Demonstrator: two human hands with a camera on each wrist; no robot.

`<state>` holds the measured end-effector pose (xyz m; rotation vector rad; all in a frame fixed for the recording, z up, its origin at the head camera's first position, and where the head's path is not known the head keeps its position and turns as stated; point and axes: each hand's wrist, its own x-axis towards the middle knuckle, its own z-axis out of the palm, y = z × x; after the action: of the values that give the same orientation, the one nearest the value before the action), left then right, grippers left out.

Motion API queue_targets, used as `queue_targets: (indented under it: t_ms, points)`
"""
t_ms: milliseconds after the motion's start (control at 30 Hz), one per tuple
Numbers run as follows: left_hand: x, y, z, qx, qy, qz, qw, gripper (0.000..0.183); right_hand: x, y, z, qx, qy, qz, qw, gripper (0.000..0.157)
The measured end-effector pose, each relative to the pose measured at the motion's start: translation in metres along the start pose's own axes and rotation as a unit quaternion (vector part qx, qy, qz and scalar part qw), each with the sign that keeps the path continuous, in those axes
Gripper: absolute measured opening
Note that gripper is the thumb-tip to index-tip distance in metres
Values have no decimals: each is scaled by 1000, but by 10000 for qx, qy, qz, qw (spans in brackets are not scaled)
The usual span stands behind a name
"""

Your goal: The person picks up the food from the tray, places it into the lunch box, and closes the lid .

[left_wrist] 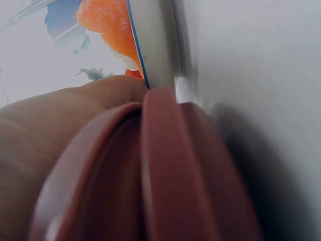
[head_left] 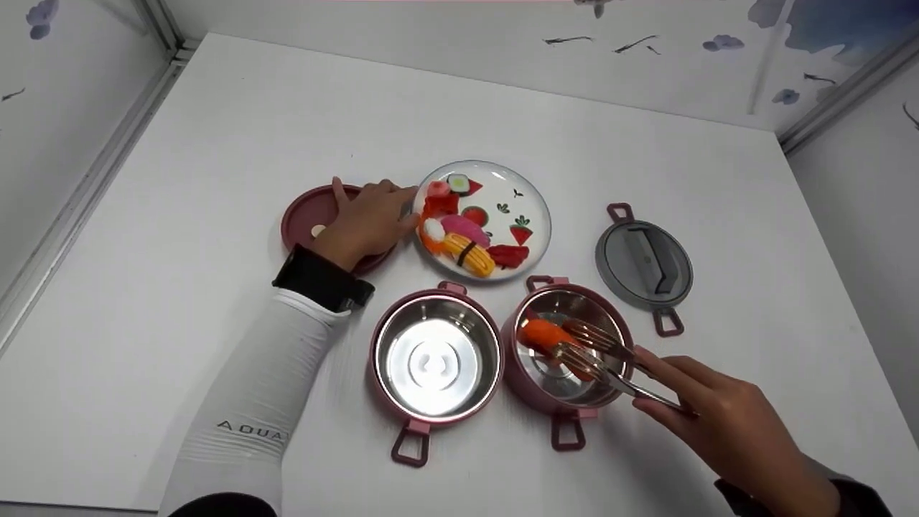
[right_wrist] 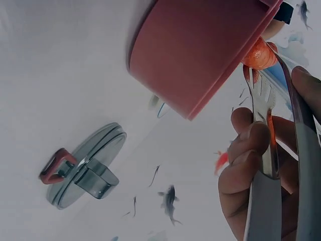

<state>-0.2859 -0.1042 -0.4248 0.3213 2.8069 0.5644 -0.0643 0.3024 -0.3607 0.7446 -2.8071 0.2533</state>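
Observation:
My right hand (head_left: 732,409) grips fork-tipped metal tongs (head_left: 617,380), seen close up in the right wrist view. Their tines are on an orange toy sushi piece (head_left: 543,335) inside the right-hand pink pot (head_left: 528,384). At the left rim of the round plate (head_left: 535,208), the thumb and a finger of my left hand (head_left: 370,219) pinch the edge; the underside of this hold is hidden. Several toy sushi pieces lie on the plate's left and front, among them a yellow one (head_left: 468,253) with a black band.
Beneath my left hand lies a maroon lid (head_left: 305,215), its handle large in the left wrist view. A second pot (head_left: 438,352), shiny inside, stands beside the first. The grey lid (head_left: 644,263) with pink handles lies at right. White panels edge the table.

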Motion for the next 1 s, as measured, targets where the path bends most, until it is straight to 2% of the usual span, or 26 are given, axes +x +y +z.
queue_targets:
  t_ms: [233, 367, 533, 667, 800, 900, 1000]
  points:
    - [-4, -2, -1, -31, -65, 12, 10000, 58, 4, -1, 0, -13, -278, 13, 9996, 76]
    - [-4, -1, -4, -25, -4, -1, 10000, 58, 11, 0, -5, 160, -11, 4, 9999, 73]
    - [-2, 1, -4, -17, 15, -60, 10000, 58, 23, 3, -5, 280, 404, -275, 9984, 74]
    - [-1, 2, -7, 1, 30, -76, 10000, 58, 46, 2, -4, 163, 457, -530, 9974, 69]
    - [-1, 2, -10, -21, 140, -46, 9999, 58, 81, 0, -2, -9, 388, -825, 9958, 64]
    - [0, 2, -9, -42, 144, -43, 9999, 57, 109, -2, 3, -109, 83, -916, 9957, 59]
    - [-1, 2, -6, -87, 66, -28, 9999, 57, 134, -3, 8, -211, -443, -961, 9942, 54]
